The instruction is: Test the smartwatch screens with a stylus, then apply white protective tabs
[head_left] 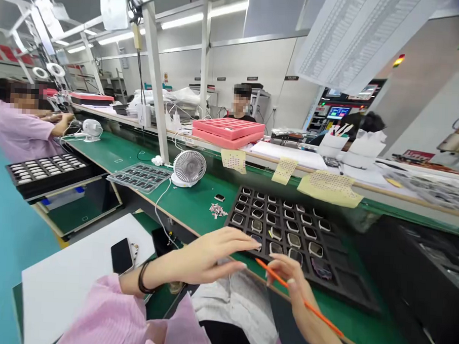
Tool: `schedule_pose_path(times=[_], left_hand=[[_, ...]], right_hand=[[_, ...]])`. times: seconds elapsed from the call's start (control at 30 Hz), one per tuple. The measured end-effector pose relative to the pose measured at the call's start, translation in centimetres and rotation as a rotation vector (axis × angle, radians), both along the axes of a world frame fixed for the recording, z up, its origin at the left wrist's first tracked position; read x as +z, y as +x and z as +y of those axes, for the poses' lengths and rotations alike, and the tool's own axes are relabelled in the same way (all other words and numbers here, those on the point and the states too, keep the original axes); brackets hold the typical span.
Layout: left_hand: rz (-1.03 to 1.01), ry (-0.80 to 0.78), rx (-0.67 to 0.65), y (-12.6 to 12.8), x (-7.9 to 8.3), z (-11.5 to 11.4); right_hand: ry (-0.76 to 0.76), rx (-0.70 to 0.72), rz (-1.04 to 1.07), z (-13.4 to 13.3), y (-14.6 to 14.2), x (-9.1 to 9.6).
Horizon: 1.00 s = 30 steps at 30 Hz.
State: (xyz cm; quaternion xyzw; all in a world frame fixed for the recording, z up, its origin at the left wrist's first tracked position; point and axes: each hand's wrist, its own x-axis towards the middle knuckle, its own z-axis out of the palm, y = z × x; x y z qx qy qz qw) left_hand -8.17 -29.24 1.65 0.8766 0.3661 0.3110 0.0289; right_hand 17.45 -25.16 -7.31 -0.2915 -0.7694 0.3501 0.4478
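Note:
My left hand point(211, 252) reaches across to the right with its fingers stretched out and together, holding nothing, its tips at the near edge of a black compartment tray point(346, 291). My right hand point(295, 291) is closed around a thin orange stick point(314, 312), whose tip points up-left towards the left fingertips. The tray lies on the green bench and holds several small dark square parts point(283, 230) in its cells. A grey cloth point(239, 299) lies on my lap under both hands.
A small white fan point(188, 167), a grey parts tray point(140, 177) and a heap of tiny parts point(217, 210) sit on the green bench point(190, 203). A phone point(121, 255) lies on a white board. Pink trays point(227, 130) and yellow sheets point(329, 189) line the rail. Another person sits far left, another behind the bench.

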Motion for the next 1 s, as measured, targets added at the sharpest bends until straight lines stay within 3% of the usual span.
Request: schedule_pose_path(times=[0.13, 0.23, 0.33, 0.43, 0.57, 0.67, 0.73, 0.83, 1.0], left_hand=[[0.168, -0.025, -0.158, 1.8, -2.3, 5.3], [0.130, -0.066, -0.139, 1.9, -4.3, 8.7], [0.100, -0.072, -0.098, 0.3, -5.3, 12.0], [0.122, -0.079, 0.142, -3.4, -5.9, 15.8], [0.294, -0.249, 0.753, -9.6, -7.6, 20.2], [0.350, -0.311, 0.877, -12.8, -9.0, 21.8], [0.371, -0.326, 0.892, -13.5, -9.6, 22.4], [0.375, -0.313, 0.833, -12.1, -9.8, 24.2], [0.353, -0.287, 0.480, -5.9, -9.7, 30.9]], right_hand=[[-0.060, 0.146, -0.045, 2.0, -2.1, 1.2], [-0.153, 0.195, -0.097, 5.1, -3.0, 1.9], [-0.207, 0.194, -0.185, 8.8, -3.5, 2.2], [-0.090, 0.155, -0.489, 11.8, -3.9, 1.6], [0.329, 0.161, -0.928, 13.5, -4.4, -1.3], [0.574, 0.201, -1.027, 13.7, -5.0, -3.7], [0.694, 0.290, -1.017, 13.9, -5.5, -4.7], [0.787, 0.404, -0.945, 14.2, -6.1, -5.1], [0.793, 0.408, -0.848, 14.3, -6.6, -5.2]])
